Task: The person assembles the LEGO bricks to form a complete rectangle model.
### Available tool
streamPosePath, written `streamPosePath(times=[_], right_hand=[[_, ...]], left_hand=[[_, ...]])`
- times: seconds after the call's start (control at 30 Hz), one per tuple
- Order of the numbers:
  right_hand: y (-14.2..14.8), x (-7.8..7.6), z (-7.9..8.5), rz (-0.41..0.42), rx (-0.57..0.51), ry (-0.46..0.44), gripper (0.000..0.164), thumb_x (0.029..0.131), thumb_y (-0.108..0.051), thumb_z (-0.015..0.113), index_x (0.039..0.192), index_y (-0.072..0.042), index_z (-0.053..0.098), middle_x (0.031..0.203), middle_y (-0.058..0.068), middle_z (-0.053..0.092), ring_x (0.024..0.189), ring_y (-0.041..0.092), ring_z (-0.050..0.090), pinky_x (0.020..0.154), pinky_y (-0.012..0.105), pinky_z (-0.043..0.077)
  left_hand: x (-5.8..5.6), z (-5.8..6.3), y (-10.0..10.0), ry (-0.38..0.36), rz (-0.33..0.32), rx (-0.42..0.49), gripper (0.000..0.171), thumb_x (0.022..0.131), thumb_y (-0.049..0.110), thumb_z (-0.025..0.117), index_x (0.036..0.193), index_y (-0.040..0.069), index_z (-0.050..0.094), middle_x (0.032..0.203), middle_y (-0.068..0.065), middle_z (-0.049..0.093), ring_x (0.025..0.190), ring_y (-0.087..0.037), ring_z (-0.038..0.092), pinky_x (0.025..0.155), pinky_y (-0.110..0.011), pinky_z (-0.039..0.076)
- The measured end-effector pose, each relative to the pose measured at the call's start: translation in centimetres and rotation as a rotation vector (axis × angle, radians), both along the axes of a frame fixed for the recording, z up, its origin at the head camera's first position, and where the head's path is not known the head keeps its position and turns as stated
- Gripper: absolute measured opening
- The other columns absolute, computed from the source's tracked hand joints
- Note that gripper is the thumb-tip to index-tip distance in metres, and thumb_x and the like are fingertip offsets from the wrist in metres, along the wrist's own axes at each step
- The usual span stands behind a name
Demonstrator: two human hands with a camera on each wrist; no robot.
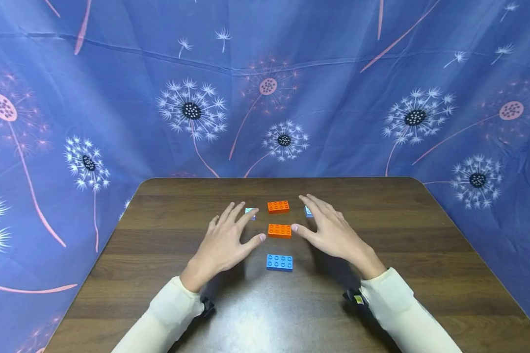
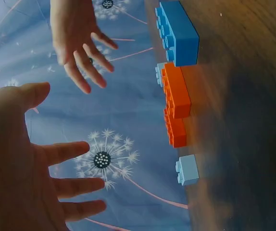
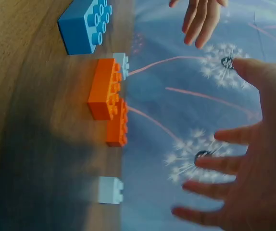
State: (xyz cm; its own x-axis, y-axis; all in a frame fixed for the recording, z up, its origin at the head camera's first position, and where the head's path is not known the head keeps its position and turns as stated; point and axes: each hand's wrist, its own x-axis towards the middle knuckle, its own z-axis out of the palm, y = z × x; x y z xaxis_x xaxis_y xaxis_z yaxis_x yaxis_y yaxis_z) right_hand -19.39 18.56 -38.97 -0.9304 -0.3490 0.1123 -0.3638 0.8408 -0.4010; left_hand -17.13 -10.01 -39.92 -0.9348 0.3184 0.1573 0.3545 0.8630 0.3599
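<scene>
While left fingers (image 1: pixel 246 217) and right fingers (image 1: pixel 312 208) hover | nearer orange brick (image 1: pixel 279 231) lies between

The tabletop (image 1: pixel 446 245) is brown with darker wood-grain bands and a whitish glare by its near edge; from there toward the far edge come a mid-blue brick (image 1: pixel 279 263), one orange brick (image 1: pixel 279 231) and another orange brick (image 1: pixel 278 207), with a pale blue brick (image 2: pixel 188 170) on the far-left corner's side and a second pale blue brick (image 3: pixel 108 190) on the far-right's. Beyond the far edge, blue cloth (image 1: pixel 335 108) carries white dandelions with white-dotted black centres and pink ones with dark-spotted centres; both sleeves (image 1: pixel 406 309) are plain cream.
</scene>
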Motion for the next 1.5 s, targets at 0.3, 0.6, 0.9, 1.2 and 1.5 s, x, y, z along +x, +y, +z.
streamPosePath(times=[0.3,0.6,0.9,1.2,1.5], right_hand=[[0.4,-2.2,-2.3,0.113,-0.35,-0.148,0.058,0.098,-0.032,0.071,0.15,-0.014,0.05,0.151,0.013,0.056,0.134,0.04,0.056,0.106,0.061,0.049],[-0.1,-3.9,-4.9,0.138,-0.468,-0.266,0.051,0.096,-0.017,0.072,0.142,-0.004,0.055,0.142,0.02,0.061,0.128,0.037,0.06,0.109,0.055,0.049],[-1.0,-4.7,-6.3,0.162,-0.451,-0.29,0.05,0.092,-0.011,0.074,0.138,-0.001,0.058,0.136,0.019,0.065,0.121,0.034,0.063,0.106,0.052,0.051],[-1.1,-5.1,-6.8,0.182,-0.432,-0.286,0.049,0.089,-0.013,0.077,0.135,-0.004,0.062,0.133,0.015,0.067,0.117,0.03,0.064,0.104,0.05,0.051],[-1.0,-5.5,-7.5,0.188,-0.43,-0.308,0.045,0.088,-0.013,0.078,0.131,-0.006,0.065,0.129,0.011,0.069,0.111,0.025,0.063,0.098,0.044,0.052]], left_hand=[[-0.3,-1.2,0.4,-0.053,-0.119,0.083,0.06,0.095,0.052,0.068,0.145,0.02,0.058,0.147,-0.009,0.059,0.133,-0.033,0.058,0.107,-0.056,0.05],[-1.1,-3.0,0.6,-0.195,-0.279,0.247,0.046,0.094,0.029,0.075,0.134,0.007,0.065,0.133,-0.012,0.069,0.122,-0.031,0.066,0.103,-0.05,0.054],[-2.0,-4.5,0.5,-0.295,-0.356,0.378,0.045,0.088,0.02,0.082,0.127,0.004,0.067,0.125,-0.01,0.073,0.114,-0.026,0.07,0.095,-0.041,0.059],[-2.1,-5.4,1.1,-0.386,-0.362,0.429,0.046,0.082,0.018,0.087,0.123,0.006,0.071,0.12,-0.006,0.076,0.108,-0.021,0.071,0.09,-0.03,0.059],[-2.1,-6.4,1.3,-0.44,-0.352,0.452,0.044,0.081,0.016,0.087,0.121,0.008,0.072,0.115,-0.004,0.076,0.104,-0.015,0.07,0.09,-0.024,0.057]])
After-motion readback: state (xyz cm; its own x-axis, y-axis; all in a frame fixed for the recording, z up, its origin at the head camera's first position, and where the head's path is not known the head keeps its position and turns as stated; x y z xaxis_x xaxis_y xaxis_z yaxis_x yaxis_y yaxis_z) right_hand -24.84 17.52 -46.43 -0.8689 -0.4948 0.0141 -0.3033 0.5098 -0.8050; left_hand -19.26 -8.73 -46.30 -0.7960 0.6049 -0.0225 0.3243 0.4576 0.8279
